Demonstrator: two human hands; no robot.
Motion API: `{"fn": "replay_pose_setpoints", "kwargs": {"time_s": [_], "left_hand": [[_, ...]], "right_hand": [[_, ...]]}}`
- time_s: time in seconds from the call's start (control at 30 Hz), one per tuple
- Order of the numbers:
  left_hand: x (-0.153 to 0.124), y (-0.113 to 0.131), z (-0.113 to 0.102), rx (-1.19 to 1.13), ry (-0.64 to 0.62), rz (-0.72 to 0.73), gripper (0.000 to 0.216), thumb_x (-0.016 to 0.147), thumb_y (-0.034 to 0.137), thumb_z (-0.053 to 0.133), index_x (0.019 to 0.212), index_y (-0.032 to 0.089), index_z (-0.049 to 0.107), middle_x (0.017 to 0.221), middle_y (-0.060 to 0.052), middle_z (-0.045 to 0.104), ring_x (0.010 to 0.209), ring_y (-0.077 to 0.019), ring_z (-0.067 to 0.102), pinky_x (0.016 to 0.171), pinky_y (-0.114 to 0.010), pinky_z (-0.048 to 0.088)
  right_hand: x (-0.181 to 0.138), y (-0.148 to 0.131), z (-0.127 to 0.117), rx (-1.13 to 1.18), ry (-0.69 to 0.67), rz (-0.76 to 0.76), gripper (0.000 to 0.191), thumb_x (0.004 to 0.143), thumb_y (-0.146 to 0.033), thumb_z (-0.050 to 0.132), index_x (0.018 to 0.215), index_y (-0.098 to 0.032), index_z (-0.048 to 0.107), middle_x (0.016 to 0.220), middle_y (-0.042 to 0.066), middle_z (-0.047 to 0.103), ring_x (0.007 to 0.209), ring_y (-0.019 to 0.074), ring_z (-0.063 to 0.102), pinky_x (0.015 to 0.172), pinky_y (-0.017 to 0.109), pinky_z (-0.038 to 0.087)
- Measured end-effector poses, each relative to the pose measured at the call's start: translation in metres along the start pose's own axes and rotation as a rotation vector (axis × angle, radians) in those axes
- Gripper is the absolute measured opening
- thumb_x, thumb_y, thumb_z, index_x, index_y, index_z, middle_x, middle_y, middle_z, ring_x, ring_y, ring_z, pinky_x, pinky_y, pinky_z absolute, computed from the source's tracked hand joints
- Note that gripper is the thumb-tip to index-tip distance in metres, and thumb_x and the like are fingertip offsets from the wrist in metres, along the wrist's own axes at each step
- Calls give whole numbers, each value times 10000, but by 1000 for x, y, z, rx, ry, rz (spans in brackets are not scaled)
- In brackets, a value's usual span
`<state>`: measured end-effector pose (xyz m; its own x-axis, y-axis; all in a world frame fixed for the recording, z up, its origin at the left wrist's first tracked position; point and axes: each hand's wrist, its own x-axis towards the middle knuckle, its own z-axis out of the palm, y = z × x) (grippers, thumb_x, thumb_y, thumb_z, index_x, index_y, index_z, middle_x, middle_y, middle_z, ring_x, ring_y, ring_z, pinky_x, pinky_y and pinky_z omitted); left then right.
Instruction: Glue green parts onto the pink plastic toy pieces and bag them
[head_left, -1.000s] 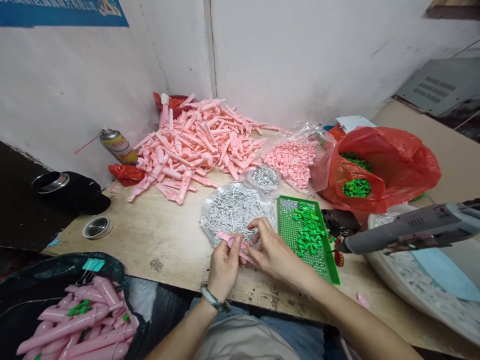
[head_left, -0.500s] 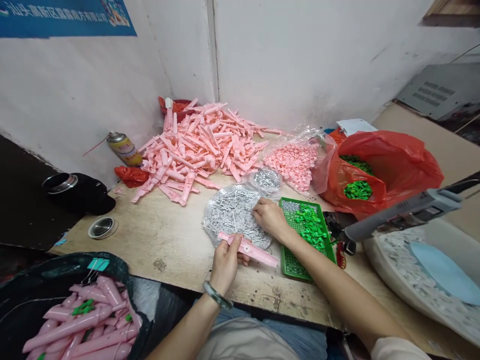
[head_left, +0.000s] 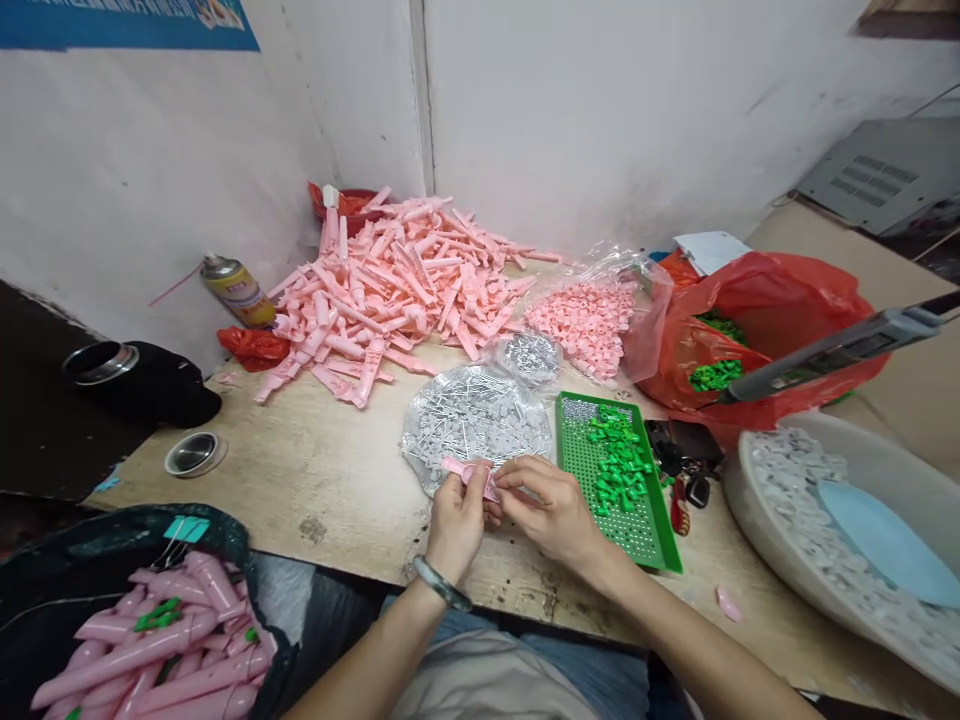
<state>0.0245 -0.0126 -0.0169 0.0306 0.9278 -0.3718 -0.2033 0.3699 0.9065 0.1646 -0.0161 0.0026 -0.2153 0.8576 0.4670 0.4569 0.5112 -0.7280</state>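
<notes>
Pinching the light, stiff-looking pink plastic piece (head_left: 469, 477) between closed fingertips, the left hand (head_left: 456, 525) and right hand (head_left: 544, 508) hold it over the edge of the clear bag (head_left: 480, 420) of grey parts (head_left: 472, 410), best gripped by its narrow body.

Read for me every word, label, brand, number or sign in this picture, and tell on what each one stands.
Blue banner on the wall: text cut off by the picture edge, too blurred to read.
Yellow spray can: label too small to read.
Teal tag on the black bag: nothing readable.
No text can be quoted.
</notes>
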Motion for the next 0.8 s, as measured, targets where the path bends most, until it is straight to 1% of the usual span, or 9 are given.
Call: {"fn": "replay_pose_setpoints", "kwargs": {"time_s": [0.1,0.17,0.3,0.4,0.43,0.5,0.6,0.7,0.8], "left_hand": [[0,-1,-2,42,1,6,463,779,581,646,895,133,636,608,-25,653,496,-174,594,488,-283,499],[0,-1,-3,85,19,21,485,797,580,627,953,122,656,710,-63,698,568,-198,638,526,-297,516],[-3,4,-8,163,66,125,478,840,543,603,1068,130,679,1001,-129,735,895,-251,695,745,-317,543],[-6,8,-16,172,117,191,442,844,524,621,1051,139,685,981,-117,737,923,-240,688,824,-309,522],[-7,9,-21,156,139,193,442,834,526,635,1049,142,682,941,-104,737,869,-227,689,789,-297,524],[-7,10,-30,97,166,160,467,806,546,664,1051,148,666,816,-60,719,685,-183,654,637,-265,505],[-5,12,-40,-5,162,90,482,769,567,692,999,145,650,654,5,649,488,-118,513,472,-224,393],[-7,20,-43,-79,142,24,407,781,498,695,943,127,658,700,-20,665,572,-127,565,508,-212,420],[-11,32,-43,-264,81,-159,302,807,371,663,980,125,641,827,-71,696,758,-193,663,654,-273,526]], "right_hand": [[1,-1,0,-24,9,-23,125,867,-99,582,852,-179,677,869,58,708,801,176,646,733,326,533],[-1,-5,0,-73,-8,-71,149,873,-96,562,896,-174,687,906,70,714,824,182,646,745,329,544],[-10,-23,3,-221,-123,-147,314,806,-94,527,1075,-128,684,1068,138,696,941,246,636,821,397,556],[-9,-34,6,-199,-223,-110,452,746,-141,542,1183,-130,653,1193,159,658,1047,285,621,907,431,533],[-4,-34,7,-144,-251,-74,435,765,-150,534,1182,-157,656,1208,137,660,1061,267,625,923,407,527],[12,-26,10,-79,-270,68,307,851,-170,497,1090,-211,686,1128,76,699,994,204,653,888,339,526],[46,-2,24,-240,-223,359,184,914,-251,517,910,-216,698,938,46,719,881,189,653,821,317,499],[73,21,44,-359,-200,477,130,835,-287,629,816,-180,700,940,107,702,932,254,638,832,366,469],[85,32,58,-338,-181,521,120,786,-227,631,702,-155,677,982,151,680,973,290,625,835,390,458]]}}
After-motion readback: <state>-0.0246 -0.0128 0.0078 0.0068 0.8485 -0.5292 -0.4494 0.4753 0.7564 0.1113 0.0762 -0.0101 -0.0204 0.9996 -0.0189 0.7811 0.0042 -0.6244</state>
